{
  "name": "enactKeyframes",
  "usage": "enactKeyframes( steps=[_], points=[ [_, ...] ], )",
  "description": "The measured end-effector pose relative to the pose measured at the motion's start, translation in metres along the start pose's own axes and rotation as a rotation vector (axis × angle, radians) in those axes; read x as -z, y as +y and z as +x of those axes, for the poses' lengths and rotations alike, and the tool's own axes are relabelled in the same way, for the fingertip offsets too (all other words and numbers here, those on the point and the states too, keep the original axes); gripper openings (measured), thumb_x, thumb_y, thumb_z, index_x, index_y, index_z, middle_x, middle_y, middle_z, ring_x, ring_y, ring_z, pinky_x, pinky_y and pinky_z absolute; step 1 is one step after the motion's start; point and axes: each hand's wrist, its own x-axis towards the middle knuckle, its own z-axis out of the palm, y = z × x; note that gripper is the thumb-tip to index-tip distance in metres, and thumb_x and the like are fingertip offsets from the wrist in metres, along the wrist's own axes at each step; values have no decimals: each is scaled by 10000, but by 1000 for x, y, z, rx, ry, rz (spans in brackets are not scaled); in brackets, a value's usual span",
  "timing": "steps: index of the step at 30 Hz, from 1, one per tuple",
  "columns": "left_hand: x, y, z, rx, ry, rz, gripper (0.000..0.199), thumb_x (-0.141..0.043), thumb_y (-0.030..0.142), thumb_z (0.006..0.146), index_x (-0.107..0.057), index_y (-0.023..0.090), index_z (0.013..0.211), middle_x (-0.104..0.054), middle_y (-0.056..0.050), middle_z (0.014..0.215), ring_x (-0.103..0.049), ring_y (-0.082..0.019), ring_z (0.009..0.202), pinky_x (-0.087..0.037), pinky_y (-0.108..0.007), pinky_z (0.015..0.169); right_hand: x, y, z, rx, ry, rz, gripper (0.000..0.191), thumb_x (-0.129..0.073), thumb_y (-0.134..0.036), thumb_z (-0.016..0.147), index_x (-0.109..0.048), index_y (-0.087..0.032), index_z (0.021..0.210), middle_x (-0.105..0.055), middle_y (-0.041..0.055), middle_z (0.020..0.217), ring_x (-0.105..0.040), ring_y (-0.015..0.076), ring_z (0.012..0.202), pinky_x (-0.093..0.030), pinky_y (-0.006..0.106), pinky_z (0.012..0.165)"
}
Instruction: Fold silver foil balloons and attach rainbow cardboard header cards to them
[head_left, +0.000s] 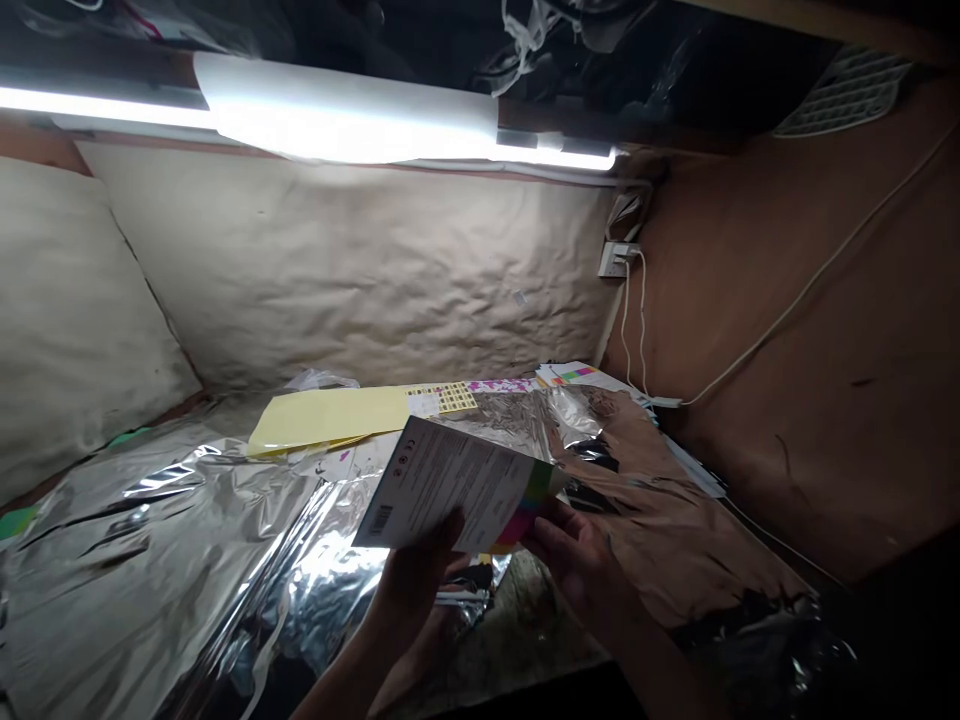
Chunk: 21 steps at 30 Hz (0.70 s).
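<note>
A flat printed card or packet [457,480], white with small text, a barcode and a multicoloured strip at its right end, is held up tilted in front of me. My left hand [424,560] grips its lower edge, partly in shadow. The fingers of my right hand [570,545] pinch the coloured right end. Behind the card, a yellow sheet [330,418] and a sheet of small yellow stickers [456,397] lie on the foil-covered surface [225,520].
A bright tube light [352,125] hangs above, partly wrapped in white. Paper sheets [577,374] lie at the back right. White cables run from a wall socket [616,259] down the right side. Crumpled brown covering [637,460] lies to the right.
</note>
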Motion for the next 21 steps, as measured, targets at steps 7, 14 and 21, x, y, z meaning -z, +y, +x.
enactKeyframes(
  steps=[7,14,21],
  points=[
    [-1,-8,-9,5,-132,173,710,-755,486,788,-510,134,1353,-646,-183,1235,-642,-376,1121,-563,-478,922,-4,0,4,-6,-27,-115,331,-828,-380,738,-762,-164,980,-759,101,970,-700,277,904,-538,424,871],
    [5,43,-24,-1061,24,1288,969,-738,338,836,-91,433,1551,-188,-63,1636,-209,-331,1490,-227,-593,1179,-1,-18,23,-39,94,-252,364,-818,-458,732,-737,-137,884,-726,45,758,-660,171,675,-538,290,657],
    [-3,80,-1,-1023,-251,1936,1427,-857,677,482,-86,209,1587,-17,-187,1644,-14,-418,1500,-3,-604,1186,-43,-31,48,-115,-299,-318,352,-817,-431,728,-750,-150,930,-733,25,809,-667,159,736,-525,266,719]
  ],
)
